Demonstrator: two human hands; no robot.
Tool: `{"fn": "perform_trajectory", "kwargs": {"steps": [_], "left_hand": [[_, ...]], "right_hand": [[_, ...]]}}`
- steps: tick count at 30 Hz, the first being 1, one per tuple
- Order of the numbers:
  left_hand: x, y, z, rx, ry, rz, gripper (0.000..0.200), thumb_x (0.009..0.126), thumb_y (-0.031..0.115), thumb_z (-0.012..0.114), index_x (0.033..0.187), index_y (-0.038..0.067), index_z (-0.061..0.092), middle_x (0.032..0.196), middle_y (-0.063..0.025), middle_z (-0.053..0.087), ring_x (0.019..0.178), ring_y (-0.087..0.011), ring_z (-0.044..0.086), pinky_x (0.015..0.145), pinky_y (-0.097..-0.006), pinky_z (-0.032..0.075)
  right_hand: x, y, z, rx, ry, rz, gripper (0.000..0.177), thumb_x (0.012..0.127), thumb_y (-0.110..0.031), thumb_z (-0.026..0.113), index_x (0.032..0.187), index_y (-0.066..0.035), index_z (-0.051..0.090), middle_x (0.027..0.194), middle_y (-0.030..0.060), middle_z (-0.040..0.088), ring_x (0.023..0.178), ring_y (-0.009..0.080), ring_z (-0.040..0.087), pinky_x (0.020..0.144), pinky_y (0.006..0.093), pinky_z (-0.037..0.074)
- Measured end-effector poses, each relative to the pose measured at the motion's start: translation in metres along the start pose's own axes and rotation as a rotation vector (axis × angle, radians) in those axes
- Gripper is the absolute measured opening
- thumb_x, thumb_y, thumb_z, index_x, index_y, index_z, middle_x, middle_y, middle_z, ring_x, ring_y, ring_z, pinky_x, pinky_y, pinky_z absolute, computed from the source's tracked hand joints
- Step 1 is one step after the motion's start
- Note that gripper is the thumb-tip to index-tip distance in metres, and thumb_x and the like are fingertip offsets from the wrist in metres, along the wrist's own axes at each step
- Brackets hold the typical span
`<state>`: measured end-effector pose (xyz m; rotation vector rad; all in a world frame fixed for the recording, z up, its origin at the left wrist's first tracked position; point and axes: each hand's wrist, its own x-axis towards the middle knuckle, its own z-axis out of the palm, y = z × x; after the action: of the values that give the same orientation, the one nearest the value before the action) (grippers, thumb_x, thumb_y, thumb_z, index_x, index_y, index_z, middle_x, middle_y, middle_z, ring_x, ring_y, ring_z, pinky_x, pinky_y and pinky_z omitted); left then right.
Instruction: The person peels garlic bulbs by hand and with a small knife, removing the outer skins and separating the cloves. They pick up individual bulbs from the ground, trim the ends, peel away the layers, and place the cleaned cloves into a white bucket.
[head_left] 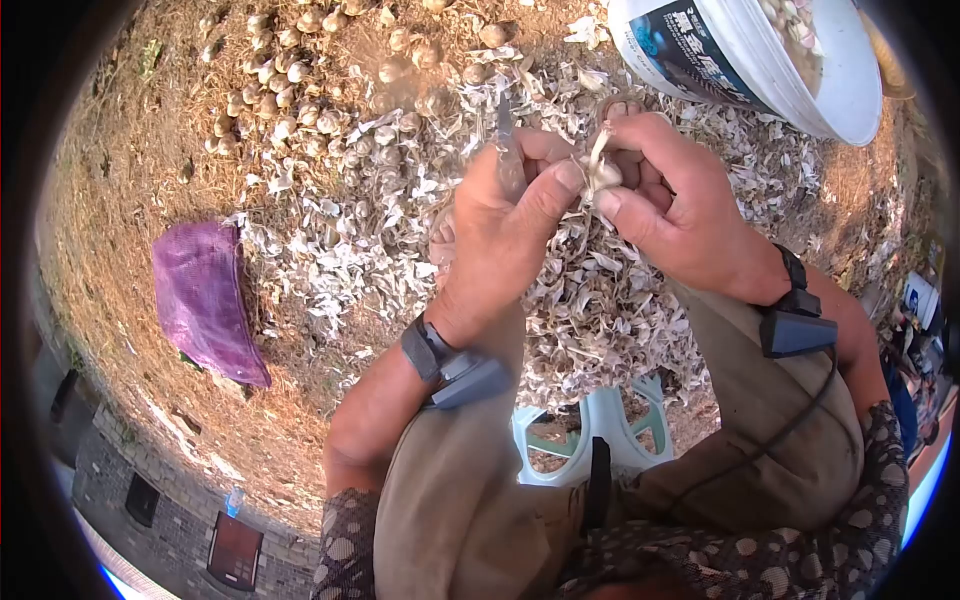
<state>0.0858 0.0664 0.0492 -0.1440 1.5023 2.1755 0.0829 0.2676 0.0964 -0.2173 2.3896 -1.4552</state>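
My left hand (510, 215) is closed, with a narrow blade (504, 118), apparently a knife, sticking up from between its fingers; the handle is hidden. Its thumb tip also touches a pale garlic bulb (604, 176). Thumb and fingers of my right hand (680, 195) pinch that bulb from the other side, its dry stem pointing up. Both hands are close together above a heap of garlic skins (610, 300) between my knees.
Unpeeled garlic bulbs (275, 85) lie on the straw-covered ground at the upper left. A white bucket (840, 100) holding peeled cloves tilts at the upper right. A purple mesh bag (205, 300) lies at left. Beneath me is a pale green plastic stool (600, 440).
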Motion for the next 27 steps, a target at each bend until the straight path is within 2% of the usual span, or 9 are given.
{"fn": "perform_trajectory", "kwargs": {"steps": [4,7,10,12,17,19,22,25,27], "left_hand": [[-0.001,0.003,-0.001,0.222,-0.067,0.139,0.019,0.104,0.013,0.065,0.116,0.0,0.059,0.096,-0.0023,0.065,0.086,-0.0083,0.058,0.076,-0.0247,0.05],[-0.001,0.008,0.005,0.067,-0.113,0.097,0.024,0.104,0.012,0.064,0.121,0.0,0.052,0.1,-0.0047,0.063,0.087,-0.0088,0.059,0.075,-0.0247,0.05],[-0.003,0.011,0.021,0.016,-0.111,0.147,0.029,0.104,0.012,0.064,0.124,0.0,0.048,0.105,-0.0071,0.062,0.091,-0.0093,0.06,0.076,-0.0251,0.051],[-0.002,0.013,0.021,0.004,-0.134,0.178,0.03,0.103,0.011,0.065,0.124,0.0,0.048,0.105,-0.0079,0.062,0.093,-0.0095,0.061,0.077,-0.0256,0.051],[0.0,0.01,0.017,0.214,-0.155,0.309,0.03,0.103,0.01,0.064,0.125,0.0,0.046,0.104,-0.0084,0.062,0.091,-0.0098,0.061,0.075,-0.025,0.052],[0.003,0.007,0.013,0.384,-0.182,0.448,0.028,0.104,0.009,0.063,0.124,0.0,0.046,0.103,-0.0082,0.062,0.088,-0.0095,0.061,0.074,-0.0241,0.051],[-0.002,0.015,0.022,0.019,-0.137,0.221,0.027,0.104,0.01,0.062,0.124,0.0,0.046,0.103,-0.0076,0.061,0.09,-0.0089,0.06,0.075,-0.0245,0.05],[0.001,0.014,0.013,0.185,-0.122,0.211,0.028,0.104,0.011,0.061,0.125,-0.001,0.046,0.104,-0.0071,0.06,0.091,-0.0093,0.059,0.077,-0.0263,0.051],[-0.001,0.014,0.016,0.16,-0.103,0.239,0.032,0.101,0.01,0.066,0.126,0.0,0.049,0.106,-0.0045,0.06,0.091,-0.0084,0.058,0.078,-0.0249,0.05]], "right_hand": [[-0.002,0.002,-0.006,0.011,-0.036,0.007,0.025,0.096,-0.02,0.07,0.112,-0.003,0.062,0.085,0.0092,0.054,0.073,0.0243,0.051,0.07,0.0385,0.044],[0.0,0.007,-0.005,0.083,-0.026,-0.036,0.021,0.101,-0.022,0.064,0.11,-0.003,0.062,0.084,0.0088,0.053,0.073,0.0231,0.05,0.07,0.0385,0.043],[0.005,0.011,-0.002,0.077,0.06,-0.179,0.02,0.106,-0.021,0.057,0.107,-0.002,0.062,0.083,0.0077,0.053,0.074,0.0214,0.049,0.069,0.0374,0.042],[0.007,0.008,0.001,0.125,0.094,-0.197,0.021,0.109,-0.021,0.052,0.105,-0.001,0.061,0.083,0.0064,0.053,0.074,0.0191,0.049,0.069,0.0362,0.042],[0.0,-0.005,-0.001,0.527,0.037,0.196,0.026,0.113,-0.022,0.044,0.106,-0.001,0.057,0.09,0.0026,0.056,0.078,0.0108,0.048,0.07,0.031,0.043],[0.001,0.005,0.006,0.423,0.086,0.077,0.026,0.113,-0.023,0.042,0.107,-0.002,0.056,0.091,0.0023,0.055,0.079,0.0097,0.047,0.071,0.0297,0.043],[0.006,0.002,0.01,0.39,0.118,-0.014,0.028,0.114,-0.025,0.041,0.107,-0.001,0.055,0.09,0.0019,0.053,0.079,0.0095,0.045,0.071,0.0289,0.042],[0.006,-0.003,0.014,0.432,0.133,0.013,0.031,0.114,-0.028,0.042,0.106,-0.001,0.054,0.089,0.0021,0.05,0.079,0.0101,0.043,0.07,0.0298,0.041],[0.006,-0.002,0.016,0.44,0.14,0.023,0.032,0.114,-0.03,0.042,0.105,-0.001,0.053,0.088,0.0027,0.048,0.079,0.0104,0.043,0.07,0.0305,0.041]]}}
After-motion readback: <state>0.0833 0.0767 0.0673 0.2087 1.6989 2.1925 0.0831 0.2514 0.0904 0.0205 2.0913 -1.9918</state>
